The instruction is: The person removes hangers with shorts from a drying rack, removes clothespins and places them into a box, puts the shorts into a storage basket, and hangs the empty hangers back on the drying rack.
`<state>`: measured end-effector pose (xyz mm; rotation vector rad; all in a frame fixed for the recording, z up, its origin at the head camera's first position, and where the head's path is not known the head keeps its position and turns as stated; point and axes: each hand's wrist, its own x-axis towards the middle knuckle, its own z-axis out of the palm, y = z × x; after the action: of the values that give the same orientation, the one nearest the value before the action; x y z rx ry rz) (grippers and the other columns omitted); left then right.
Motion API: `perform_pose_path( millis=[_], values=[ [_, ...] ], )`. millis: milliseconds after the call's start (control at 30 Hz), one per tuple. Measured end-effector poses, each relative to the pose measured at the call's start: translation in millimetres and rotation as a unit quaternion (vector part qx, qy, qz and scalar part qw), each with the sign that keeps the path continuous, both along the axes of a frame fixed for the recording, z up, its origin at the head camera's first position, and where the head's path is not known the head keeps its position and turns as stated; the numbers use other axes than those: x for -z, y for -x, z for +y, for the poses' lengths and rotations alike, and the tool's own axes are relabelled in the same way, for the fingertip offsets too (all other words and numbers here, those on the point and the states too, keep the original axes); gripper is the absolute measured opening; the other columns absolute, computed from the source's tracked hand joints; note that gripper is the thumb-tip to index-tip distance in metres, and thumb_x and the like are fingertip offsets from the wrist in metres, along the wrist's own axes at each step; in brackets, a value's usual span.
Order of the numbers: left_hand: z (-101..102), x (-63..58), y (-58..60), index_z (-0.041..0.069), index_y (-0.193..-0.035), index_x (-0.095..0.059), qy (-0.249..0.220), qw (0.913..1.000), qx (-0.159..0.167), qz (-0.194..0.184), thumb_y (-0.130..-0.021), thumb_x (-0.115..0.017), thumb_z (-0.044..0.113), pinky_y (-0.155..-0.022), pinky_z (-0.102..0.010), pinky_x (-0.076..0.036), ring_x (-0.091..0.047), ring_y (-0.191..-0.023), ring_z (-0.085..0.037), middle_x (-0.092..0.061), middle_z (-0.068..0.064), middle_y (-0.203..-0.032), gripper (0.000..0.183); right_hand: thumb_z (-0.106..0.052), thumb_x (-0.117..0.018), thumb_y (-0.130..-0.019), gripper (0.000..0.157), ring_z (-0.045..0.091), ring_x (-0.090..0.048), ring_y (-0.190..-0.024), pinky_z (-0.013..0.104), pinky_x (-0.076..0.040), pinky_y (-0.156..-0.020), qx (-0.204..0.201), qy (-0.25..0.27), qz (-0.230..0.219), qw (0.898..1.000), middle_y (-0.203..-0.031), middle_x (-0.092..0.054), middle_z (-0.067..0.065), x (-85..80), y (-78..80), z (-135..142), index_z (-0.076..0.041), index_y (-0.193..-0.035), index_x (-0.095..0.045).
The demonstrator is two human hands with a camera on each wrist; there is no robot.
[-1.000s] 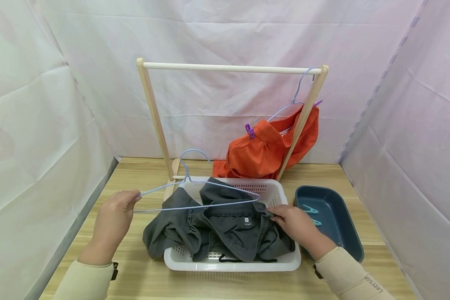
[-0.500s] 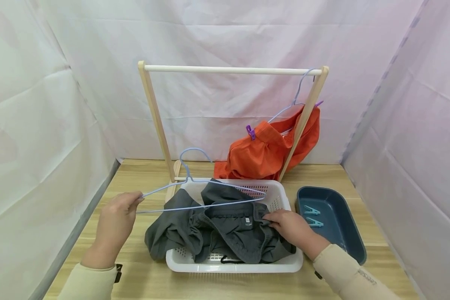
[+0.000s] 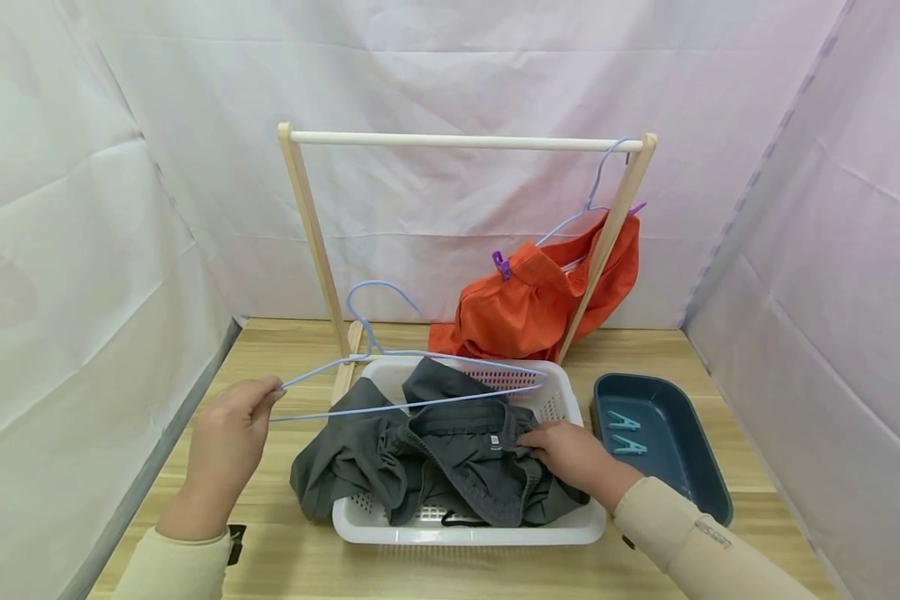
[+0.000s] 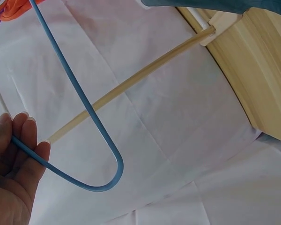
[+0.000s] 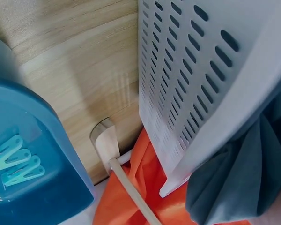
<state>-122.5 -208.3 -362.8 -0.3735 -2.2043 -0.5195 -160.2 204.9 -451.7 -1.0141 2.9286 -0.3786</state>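
The left hand (image 3: 228,429) is hovering above the worktop (image 3: 285,567), just left of the white basket (image 3: 468,535), its forearm slanting up from the basket's near left side in a beige sleeve (image 3: 176,567). Its fingers (image 4: 30,131) and thumb are closing round the thin tube at the left end of a light-blue hanger (image 3: 397,406), the tube passing between them. The hanger is tilting over the basket, its long bar crossing above the left and far parts of the grey garment (image 3: 457,467) and its hook rising beyond the basket's far left corner.

The right hand (image 3: 570,454) is resting over the basket's right side with its back turned up, the forearm slanting in from the near right and the wrist lying above the right rim. Its fingers are bending to pinch the garment's waistband near the white label; the right wrist view is not showing this grip. The garment is lying bunched in the basket, one part spilling over the left rim.

Behind the basket, an orange garment (image 3: 521,304) is hanging from a rack (image 3: 457,140), and right of the basket a dark blue tray (image 3: 667,433) is holding two turquoise clips (image 3: 628,447)
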Motion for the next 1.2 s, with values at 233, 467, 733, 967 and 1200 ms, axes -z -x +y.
perform_pose_path(
  millis=[233, 467, 733, 967, 1200],
  values=[
    [0, -3.1, -0.4, -0.007, -0.085, -0.069, -0.007, 0.9999, -0.003, 0.007, -0.071, -0.075, -0.013, -0.058, -0.044, -0.052, -0.067, -0.068, -0.034, -0.069, -0.019, -0.076, 0.016, -0.005, -0.072, -0.083, 0.024, 0.019, -0.067, -0.095, 0.038, -0.056, -0.08, 0.008, -0.016, -0.008, 1.0, -0.099, -0.072, 0.001, -2.0, 2.5, -4, -0.013, -0.106, -0.074],
    [-1, -4.8, -0.7, -0.005, -0.085, -0.069, -0.015, 0.9998, -0.006, 0.01, -0.069, -0.076, -0.014, -0.057, -0.045, -0.051, -0.067, -0.067, -0.033, -0.069, -0.018, -0.076, 0.019, -0.011, -0.072, -0.085, 0.031, 0.022, -0.066, -0.103, 0.042, -0.055, -0.085, 0.044, -0.012, -0.02, 0.999, -0.11, -0.07, 0.004, -13.1, 0.9, -5, -0.012, -0.116, -0.07],
    [-1, -6.9, 0.6, -0.007, -0.085, -0.069, -0.024, 0.9995, -0.011, 0.019, -0.073, -0.075, -0.012, -0.058, -0.045, -0.051, -0.068, -0.068, -0.035, -0.069, -0.02, -0.077, 0.015, -0.014, -0.074, -0.084, 0.035, 0.024, -0.064, -0.107, 0.044, -0.053, -0.088, 0.065, 0.006, 0.005, 0.998, -0.114, -0.069, 0.006, -24.2, -2.3, 2, -0.011, -0.119, -0.069],
    [-1, -9.5, 1.0, -0.006, -0.085, -0.07, -0.035, 0.9989, -0.017, 0.026, -0.073, -0.075, -0.011, -0.061, -0.043, -0.049, -0.067, -0.069, -0.035, -0.069, -0.019, -0.076, 0.014, -0.014, -0.071, -0.088, 0.034, 0.028, -0.063, -0.11, 0.047, -0.052, -0.09, 0.107, 0.043, 0.013, 0.993, -0.117, -0.068, 0.008, -30.2, -3.6, 11, -0.01, -0.122, -0.067],
    [-4, -14.0, 0.2, -0.006, -0.087, -0.07, -0.053, 0.9979, -0.025, 0.029, -0.073, -0.075, -0.011, -0.064, -0.042, -0.048, -0.067, -0.071, -0.038, -0.069, -0.021, -0.078, 0.015, -0.012, -0.067, -0.09, 0.036, 0.035, -0.061, -0.111, 0.054, -0.049, -0.091, 0.169, 0.086, -0.011, 0.982, -0.12, -0.065, 0.015, -37.6, -9.0, 27, -0.008, -0.126, -0.064]
  ],
)
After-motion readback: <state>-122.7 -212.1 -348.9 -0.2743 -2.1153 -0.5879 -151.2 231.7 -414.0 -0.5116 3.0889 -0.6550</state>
